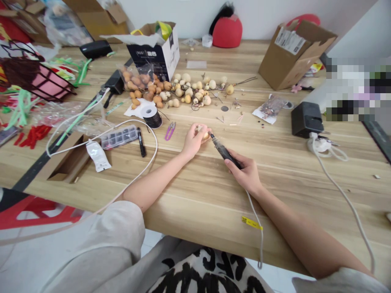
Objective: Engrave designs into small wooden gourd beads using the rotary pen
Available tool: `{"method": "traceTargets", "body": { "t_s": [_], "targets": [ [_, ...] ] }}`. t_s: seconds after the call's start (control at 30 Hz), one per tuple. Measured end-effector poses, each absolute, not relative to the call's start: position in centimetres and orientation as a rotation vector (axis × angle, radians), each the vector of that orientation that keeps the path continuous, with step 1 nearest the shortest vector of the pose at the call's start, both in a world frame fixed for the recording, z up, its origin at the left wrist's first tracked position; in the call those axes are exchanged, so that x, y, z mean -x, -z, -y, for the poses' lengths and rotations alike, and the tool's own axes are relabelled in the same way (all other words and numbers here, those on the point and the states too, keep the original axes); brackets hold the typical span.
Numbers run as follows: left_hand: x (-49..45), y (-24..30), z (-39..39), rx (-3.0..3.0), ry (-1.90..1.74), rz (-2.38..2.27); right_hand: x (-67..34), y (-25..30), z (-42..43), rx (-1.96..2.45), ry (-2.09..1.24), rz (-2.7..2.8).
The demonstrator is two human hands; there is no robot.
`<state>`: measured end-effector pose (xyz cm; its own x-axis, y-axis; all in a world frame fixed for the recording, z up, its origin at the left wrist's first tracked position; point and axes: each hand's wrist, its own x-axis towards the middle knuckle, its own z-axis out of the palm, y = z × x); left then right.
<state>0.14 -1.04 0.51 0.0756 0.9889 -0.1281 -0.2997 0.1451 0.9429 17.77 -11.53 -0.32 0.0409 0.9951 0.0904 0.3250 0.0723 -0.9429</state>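
A small dried gourd (206, 135) sits in the left hand (193, 141), above the middle of the wooden surface (195, 195). The fingers wrap most of it; only a pale patch shows. Left grip clenched around the gourd. Right grip closed on a black electric engraving pen (224, 151), held like a writing pen, with its tip directed at the exposed side of the gourd. Tip very close; cannot tell whether contact is made. A white power cord (255, 232) emerges from beneath the right hand (243, 173) and drops over the front edge of the surface, with a yellow tag (252, 222) attached.

Nearest the left hand: purple thread snips (170, 131), a black marker (141, 142) and a clear compartment box (119, 137). Beyond these, a spool of black cord (152, 117) rests on white paper, beside a loose heap of pale dried gourds (189, 91). Orange gourds (146, 87) lie partly in a clear plastic bag (126, 75).

Right of the hands: a plastic packet of small pieces (270, 109) and a black power adapter (307, 119). Far edge: an open cardboard box (293, 55) and a red cushion (227, 31).
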Motion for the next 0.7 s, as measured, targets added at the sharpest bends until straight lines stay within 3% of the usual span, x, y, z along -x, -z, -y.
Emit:
{"method": "traceTargets", "body": {
  "t_s": [0.7],
  "targets": [
    [-0.27,-0.47,0.82,-0.865,-1.209,-1.039,-17.62,0.15,11.62,1.417,-0.918,1.446]
  ]
}}
